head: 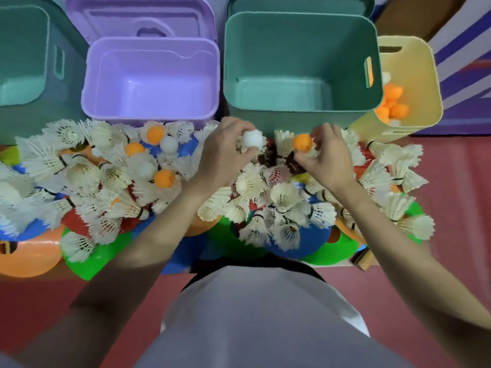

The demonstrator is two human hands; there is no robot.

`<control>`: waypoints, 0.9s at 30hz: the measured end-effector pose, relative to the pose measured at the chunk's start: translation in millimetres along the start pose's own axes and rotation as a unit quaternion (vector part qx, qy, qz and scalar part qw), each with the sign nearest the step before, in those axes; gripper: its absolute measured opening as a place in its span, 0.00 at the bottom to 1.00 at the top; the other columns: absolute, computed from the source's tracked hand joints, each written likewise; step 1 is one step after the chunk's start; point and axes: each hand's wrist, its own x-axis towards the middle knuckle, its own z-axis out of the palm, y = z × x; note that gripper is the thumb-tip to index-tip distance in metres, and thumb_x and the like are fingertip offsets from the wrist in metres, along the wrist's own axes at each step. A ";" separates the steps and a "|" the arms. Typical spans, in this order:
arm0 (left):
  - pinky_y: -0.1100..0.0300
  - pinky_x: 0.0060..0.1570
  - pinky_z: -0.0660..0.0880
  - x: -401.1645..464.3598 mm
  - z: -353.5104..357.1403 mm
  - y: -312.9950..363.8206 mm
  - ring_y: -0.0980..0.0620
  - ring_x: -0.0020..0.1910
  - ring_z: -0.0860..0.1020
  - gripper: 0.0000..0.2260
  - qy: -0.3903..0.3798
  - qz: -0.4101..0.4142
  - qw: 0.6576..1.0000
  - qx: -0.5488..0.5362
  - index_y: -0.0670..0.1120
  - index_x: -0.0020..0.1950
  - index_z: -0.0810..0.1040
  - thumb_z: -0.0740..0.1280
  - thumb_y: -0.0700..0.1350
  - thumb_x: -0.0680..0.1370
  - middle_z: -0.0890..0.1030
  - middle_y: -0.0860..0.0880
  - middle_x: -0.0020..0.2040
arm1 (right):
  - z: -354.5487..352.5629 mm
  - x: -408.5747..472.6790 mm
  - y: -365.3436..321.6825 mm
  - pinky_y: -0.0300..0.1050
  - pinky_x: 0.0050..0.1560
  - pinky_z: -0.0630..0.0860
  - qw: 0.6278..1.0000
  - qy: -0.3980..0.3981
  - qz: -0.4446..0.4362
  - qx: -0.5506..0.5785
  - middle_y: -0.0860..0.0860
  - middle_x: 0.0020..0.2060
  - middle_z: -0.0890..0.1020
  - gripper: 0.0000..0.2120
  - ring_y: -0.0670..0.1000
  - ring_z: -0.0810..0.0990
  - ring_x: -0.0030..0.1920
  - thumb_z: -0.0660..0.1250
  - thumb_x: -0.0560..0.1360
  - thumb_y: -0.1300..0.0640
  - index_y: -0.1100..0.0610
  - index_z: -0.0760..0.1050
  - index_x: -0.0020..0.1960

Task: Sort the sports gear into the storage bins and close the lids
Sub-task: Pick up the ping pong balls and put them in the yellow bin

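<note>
A red floor [451, 181] is covered by a heap of white shuttlecocks [284, 195], loose balls and flat coloured discs [297, 243]. A white ball [252, 138] is pinched by the curled fingers of the left hand [225, 152], an orange ball [303, 142] by the right hand [326, 158]. Behind the heap, a purple bin [151, 78], a teal bin [300, 62] and a yellow bin [414, 75] holding orange balls are lined up, lids off.

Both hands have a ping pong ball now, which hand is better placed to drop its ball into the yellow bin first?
Right. The right hand pinches the orange ball nearest the yellow bin, which already holds balls. The left hand, with the white ball, would have to cross over.
</note>
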 end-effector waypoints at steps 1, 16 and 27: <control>0.52 0.49 0.78 4.8 11.2 11.9 0.50 0.50 0.78 0.14 -0.014 0.023 1.000 -0.003 0.41 0.56 0.79 0.73 0.40 0.71 0.79 0.45 0.54 | -7.4 -3.5 16.4 0.47 0.39 0.71 1.000 0.021 0.018 0.010 0.57 0.47 0.75 0.21 0.57 0.75 0.43 0.72 0.68 0.50 0.61 0.71 0.53; 0.51 0.49 0.72 163.7 170.7 172.0 0.44 0.57 0.76 0.16 -0.168 0.242 0.941 0.166 0.45 0.64 0.76 0.65 0.41 0.76 0.75 0.46 0.60 | -101.4 41.9 164.5 0.48 0.49 0.75 0.972 0.178 0.151 0.041 0.56 0.56 0.81 0.20 0.56 0.80 0.52 0.66 0.75 0.55 0.61 0.72 0.65; 0.51 0.60 0.69 126.2 144.1 135.6 0.46 0.62 0.72 0.19 -0.121 0.221 0.955 0.156 0.43 0.68 0.71 0.64 0.46 0.78 0.74 0.45 0.63 | -80.0 18.0 135.0 0.53 0.50 0.75 0.987 0.105 0.108 0.050 0.60 0.57 0.78 0.18 0.59 0.79 0.52 0.65 0.75 0.61 0.64 0.70 0.64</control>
